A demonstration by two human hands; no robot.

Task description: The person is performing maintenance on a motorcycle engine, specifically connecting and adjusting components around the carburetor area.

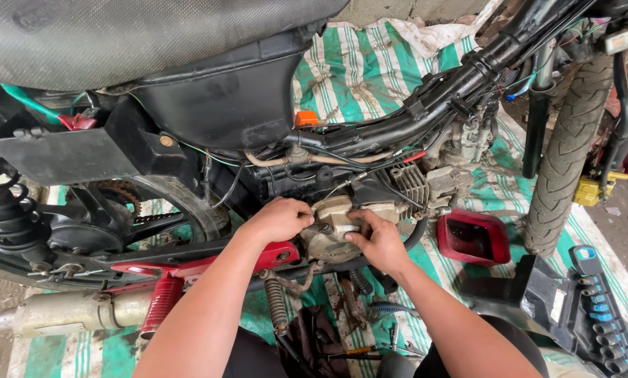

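A stripped motorcycle lies across the view. Both hands rest on its dirty grey engine side cover (pixel 333 234), low in the middle of the frame. My left hand (pixel 280 219) is curled around the cover's upper left edge. My right hand (pixel 378 239) presses on the cover's right side, fingers bent around its rim. No tool is visible in either hand. The finned cylinder (pixel 410 183) sits just right of the cover.
The black frame tube (pixel 461 84) runs up to the right toward the front tyre (pixel 566 154). A red tray (pixel 473 238) and a black socket case (pixel 594 315) lie on the green striped tarp (pixel 356 70). Rear wheel, red shock spring (pixel 161 301) and exhaust are at left.
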